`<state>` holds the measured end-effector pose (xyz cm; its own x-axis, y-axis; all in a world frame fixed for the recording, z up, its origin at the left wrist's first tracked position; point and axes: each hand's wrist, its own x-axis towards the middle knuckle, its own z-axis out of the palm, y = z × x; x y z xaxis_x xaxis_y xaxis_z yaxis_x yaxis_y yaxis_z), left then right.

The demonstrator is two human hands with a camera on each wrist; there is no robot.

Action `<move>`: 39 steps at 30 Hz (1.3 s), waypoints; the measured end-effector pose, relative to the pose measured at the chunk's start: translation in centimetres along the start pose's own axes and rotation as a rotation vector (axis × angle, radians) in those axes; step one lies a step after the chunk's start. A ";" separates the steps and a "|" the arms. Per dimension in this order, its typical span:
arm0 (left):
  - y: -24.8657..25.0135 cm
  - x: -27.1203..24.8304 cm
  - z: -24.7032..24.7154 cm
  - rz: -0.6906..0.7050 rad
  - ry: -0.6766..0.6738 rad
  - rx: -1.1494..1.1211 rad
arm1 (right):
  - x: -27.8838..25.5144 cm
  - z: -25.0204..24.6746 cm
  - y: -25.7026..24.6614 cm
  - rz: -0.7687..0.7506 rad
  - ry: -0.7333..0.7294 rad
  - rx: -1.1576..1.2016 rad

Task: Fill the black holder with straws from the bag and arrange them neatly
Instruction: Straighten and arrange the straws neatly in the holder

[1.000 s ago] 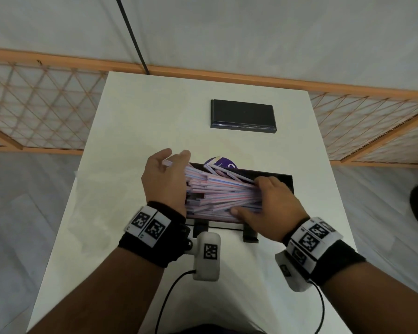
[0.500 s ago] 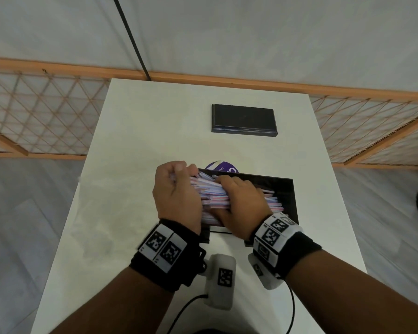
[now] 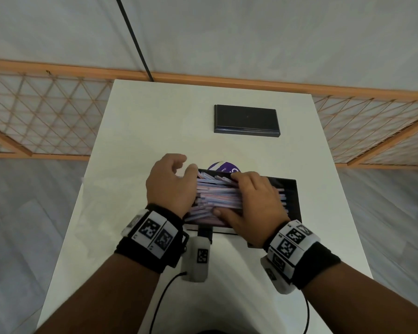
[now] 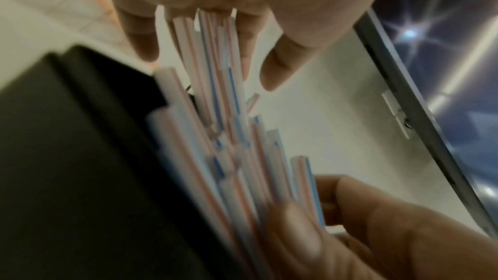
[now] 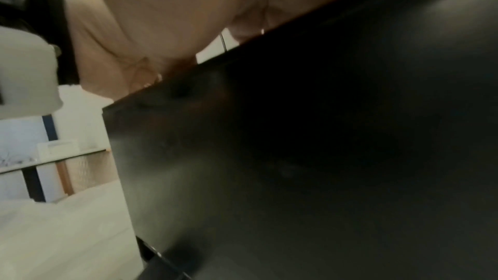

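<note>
Black holder [image 3: 290, 189] sits on a white surface [image 3: 140, 131] just in front of the person, filled with pink, blue and white striped straws [image 3: 217, 196] lying roughly crosswise, several skewed and overhanging its left end. Left hand [image 3: 170, 186] cups those jutting ends, fingers [image 4: 277, 69] loosely spread and relaxed. Right hand [image 3: 253, 203] lies on top of the pile, fingers fairly straight, thumb hooked along the near edge of the straws. To tidy well, I'd judge the left palm should push the ends in square while the right keeps the pile flat, easing off so nothing springs out. A purple-labelled bag [image 3: 223, 167], mostly hidden, lies just behind the holder. Farther back rests a flat dark rectangular box [image 3: 246, 120]. Wooden lattice railing [image 3: 44, 112] and pale grey floor surround the surface
</note>
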<state>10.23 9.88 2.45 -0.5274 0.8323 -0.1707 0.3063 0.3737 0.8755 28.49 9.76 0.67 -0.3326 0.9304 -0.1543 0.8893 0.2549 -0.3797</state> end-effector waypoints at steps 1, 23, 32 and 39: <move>0.3 0.1 -0.1 0.022 -0.043 0.062 | 0.0 0.0 0.2 -0.003 -0.028 -0.035; 6.0 -2.4 -3.0 0.556 0.145 -0.008 | 0.0 -4.4 -1.1 -0.043 -0.052 0.035; 9.4 -3.6 -4.5 0.715 0.184 -0.192 | 1.2 -7.7 -3.6 -0.254 0.144 0.332; 4.1 -1.3 -2.2 0.374 -0.001 -0.114 | 0.7 -4.4 1.0 -0.110 -0.116 0.064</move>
<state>10.41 9.45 7.25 -0.3949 0.9030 0.1692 0.3876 -0.0032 0.9218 30.50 11.83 4.18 -0.4638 0.8604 -0.2112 0.8249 0.3325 -0.4571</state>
